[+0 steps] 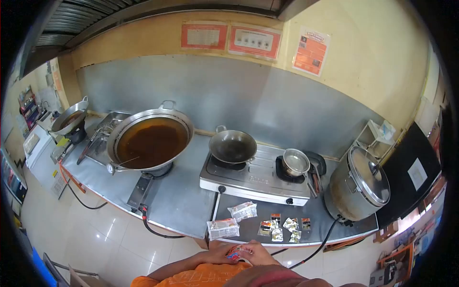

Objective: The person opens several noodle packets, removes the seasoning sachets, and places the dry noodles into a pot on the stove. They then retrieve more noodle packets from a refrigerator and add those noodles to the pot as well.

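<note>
Close to my body, just off the counter's front edge, my left hand [218, 253] and my right hand [258, 253] are both closed on a small red packet with blue and white print [236, 251]. Part of the packet is hidden by the fingers. On the counter just beyond lie two clear-wrapped printed packs, one nearer [223, 229] and one farther [244, 211]. Right of them, several small sachets [277, 234] in silver, gold, black and orange lie in a loose group.
A two-burner stove [258, 179] carries a wok [233, 146] and a small saucepan [296, 162]. A large pan of dark oil [187, 120] stands left, a lidded steel pot [348, 193] right. Hoses hang at the counter's front. Another oil-filled wok [71, 119] stands far left.
</note>
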`<state>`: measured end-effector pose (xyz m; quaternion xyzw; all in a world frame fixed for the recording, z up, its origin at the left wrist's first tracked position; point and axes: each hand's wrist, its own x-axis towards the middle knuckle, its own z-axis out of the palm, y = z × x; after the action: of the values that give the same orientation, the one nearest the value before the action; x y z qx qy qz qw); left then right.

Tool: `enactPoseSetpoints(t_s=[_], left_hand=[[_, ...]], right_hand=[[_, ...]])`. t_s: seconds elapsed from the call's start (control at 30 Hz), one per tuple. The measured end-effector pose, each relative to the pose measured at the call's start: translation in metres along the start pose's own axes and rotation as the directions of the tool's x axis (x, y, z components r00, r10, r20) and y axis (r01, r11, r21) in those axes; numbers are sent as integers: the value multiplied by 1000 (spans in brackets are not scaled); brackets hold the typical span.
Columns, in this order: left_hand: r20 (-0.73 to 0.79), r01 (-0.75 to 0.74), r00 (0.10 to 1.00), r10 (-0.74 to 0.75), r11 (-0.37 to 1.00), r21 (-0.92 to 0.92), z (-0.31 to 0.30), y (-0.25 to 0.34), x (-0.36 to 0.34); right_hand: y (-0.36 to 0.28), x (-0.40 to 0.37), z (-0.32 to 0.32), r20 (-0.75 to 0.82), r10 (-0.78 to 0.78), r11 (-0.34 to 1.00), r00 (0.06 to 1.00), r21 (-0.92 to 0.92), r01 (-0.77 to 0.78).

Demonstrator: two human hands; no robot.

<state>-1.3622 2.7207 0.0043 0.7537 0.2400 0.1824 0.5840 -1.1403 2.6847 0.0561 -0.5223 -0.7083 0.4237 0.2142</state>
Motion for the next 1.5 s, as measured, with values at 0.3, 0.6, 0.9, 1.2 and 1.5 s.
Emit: enactPoseSetpoints(t_s=[0.3, 0.6, 0.9, 1.2, 1.5], left_hand=[[18, 155, 987, -160, 974, 163, 6, -40, -11], [108, 193, 973, -204, 976, 105, 14, -43, -16], [42, 247, 969, -245, 967, -63, 27, -67, -36], [168, 176, 978, -125, 928, -329, 32, -69, -37], [212, 172, 972, -104, 927, -334, 20, -20, -7]], right_hand=[[-25, 0, 7, 56, 250, 927, 967, 275, -256], [-32, -12, 23, 94, 82, 529, 992, 840, -124], [-45, -8, -50, -69, -305, 926, 950, 211, 313], [-26, 10, -37, 403, -335, 899, 852, -135, 417], [-72, 20, -91, 607, -58, 951, 792, -208, 229]])
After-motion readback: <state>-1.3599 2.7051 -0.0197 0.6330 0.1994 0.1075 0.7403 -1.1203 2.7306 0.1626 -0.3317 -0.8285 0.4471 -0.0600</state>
